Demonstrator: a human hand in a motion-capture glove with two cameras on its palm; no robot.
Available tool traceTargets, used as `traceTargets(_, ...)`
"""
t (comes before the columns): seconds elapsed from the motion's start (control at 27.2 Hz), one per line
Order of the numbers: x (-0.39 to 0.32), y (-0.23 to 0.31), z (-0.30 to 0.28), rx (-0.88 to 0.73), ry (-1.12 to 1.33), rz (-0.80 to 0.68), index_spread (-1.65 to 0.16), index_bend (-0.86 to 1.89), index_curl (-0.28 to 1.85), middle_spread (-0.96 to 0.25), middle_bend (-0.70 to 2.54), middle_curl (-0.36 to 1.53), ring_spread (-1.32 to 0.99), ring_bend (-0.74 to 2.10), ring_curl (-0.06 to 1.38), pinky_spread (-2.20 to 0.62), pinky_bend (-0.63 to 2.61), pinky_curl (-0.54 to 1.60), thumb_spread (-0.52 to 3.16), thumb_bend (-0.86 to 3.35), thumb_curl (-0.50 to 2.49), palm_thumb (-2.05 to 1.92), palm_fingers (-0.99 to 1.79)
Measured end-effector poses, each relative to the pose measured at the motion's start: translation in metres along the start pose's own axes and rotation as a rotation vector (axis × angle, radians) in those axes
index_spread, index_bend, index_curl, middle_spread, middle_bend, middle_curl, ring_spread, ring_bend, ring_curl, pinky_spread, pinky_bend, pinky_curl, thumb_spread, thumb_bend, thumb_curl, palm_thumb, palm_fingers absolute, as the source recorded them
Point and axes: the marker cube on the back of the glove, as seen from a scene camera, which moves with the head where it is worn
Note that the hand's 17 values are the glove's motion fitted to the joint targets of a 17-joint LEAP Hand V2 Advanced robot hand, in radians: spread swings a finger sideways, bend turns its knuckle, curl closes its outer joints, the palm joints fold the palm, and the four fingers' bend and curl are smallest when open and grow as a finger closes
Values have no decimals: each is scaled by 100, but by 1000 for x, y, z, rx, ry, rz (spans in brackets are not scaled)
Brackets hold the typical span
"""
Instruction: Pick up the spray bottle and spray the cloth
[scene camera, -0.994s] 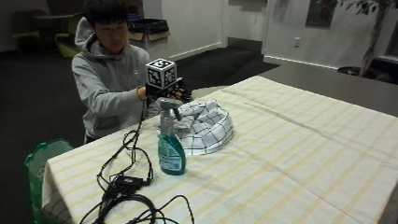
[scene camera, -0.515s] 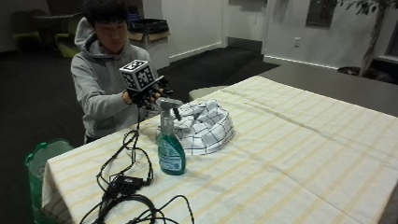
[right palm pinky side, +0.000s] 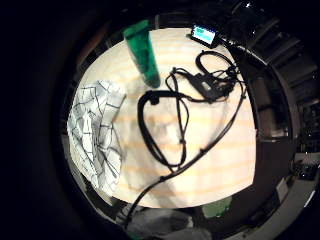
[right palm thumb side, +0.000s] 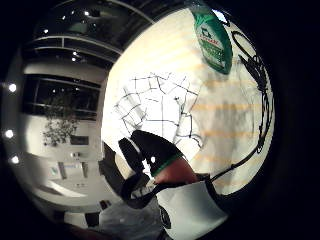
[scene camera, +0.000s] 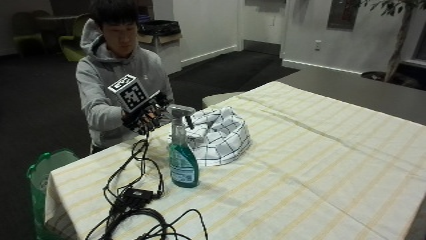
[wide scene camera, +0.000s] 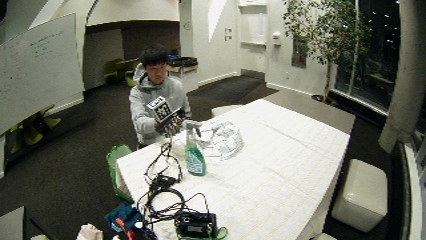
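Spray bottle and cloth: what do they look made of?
Spray bottle: probably translucent green plastic, glossy, with a pale trigger head and printed label. Cloth: soft woven fabric, matte white with a dark grid check, judging by its crumpled folds.

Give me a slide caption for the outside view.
Gloved right hand raised beside an upright spray bottle, checked cloth bunched behind it on a striped tablecloth.

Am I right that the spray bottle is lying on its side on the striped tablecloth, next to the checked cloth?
Not quite: the spray bottle stands upright on the striped tablecloth, next to the checked cloth. The outside view shows this, with its trigger head at the top; the gloved right hand hovers beside it.
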Motion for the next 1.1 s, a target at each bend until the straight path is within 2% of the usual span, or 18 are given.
traceTargets(0.26, 2, -18, 1, 107, -112, -5, -21, 11, 14, 7, 32, 29, 11, 28, 19, 27, 60, 31, 89, -2, 26, 28, 2)
traceTargets(0.66, 5, -53, -1, 180, -411, 63, -19, 11, 15, 9, 25, 29, 11, 30, 22, 27, 64, 33, 86, -4, 27, 26, -3)
traceTargets(0.85, 14, -78, 4, 335, -585, 70, -18, 11, 15, 9, 25, 29, 11, 32, 23, 27, 63, 33, 86, -3, 28, 27, -3)
traceTargets(1.1, 12, -84, 7, 291, -636, 138, -19, 11, 15, 9, 25, 31, 11, 33, 24, 27, 63, 33, 87, -3, 29, 30, -3)
